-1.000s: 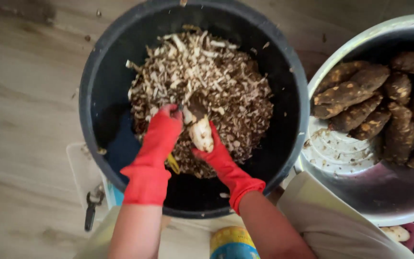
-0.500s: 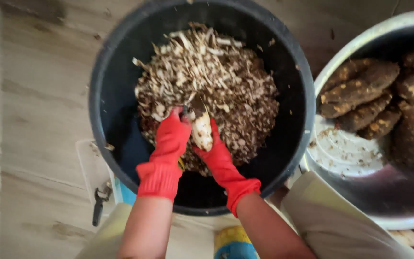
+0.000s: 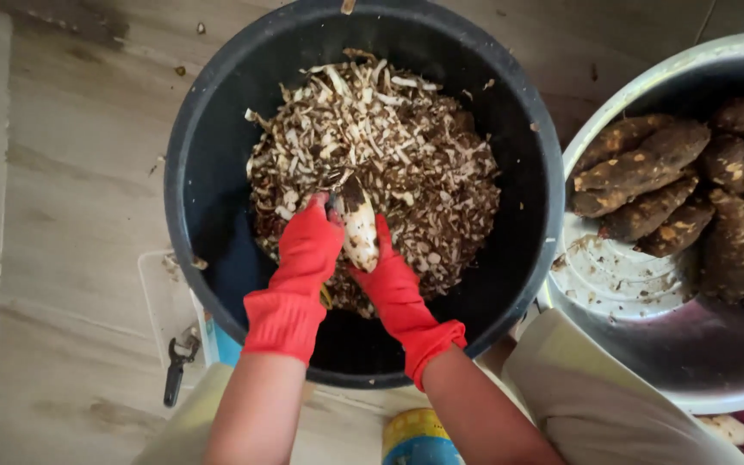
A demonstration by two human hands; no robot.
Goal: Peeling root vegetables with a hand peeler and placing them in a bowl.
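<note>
While peelings (image 3: 389, 146) fill the black tub (image 3: 217, 172), unpeeled roots (image 3: 647, 172) sit in the metal basin (image 3: 716, 362).

Single head view, looking steeply down, close above bucket (image 3: 217, 112)

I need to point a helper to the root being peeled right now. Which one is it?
Find the big black tub of peelings. Over its heap, two red-gloved hands, left hand and right hand, hold one root. It is mostly pale, unlike the brown roots in the metal basin.

We see the metal bowl (image 3: 647, 362) cut off at the right edge, and our left hand (image 3: 307, 250) hides its small tool's handle
</note>
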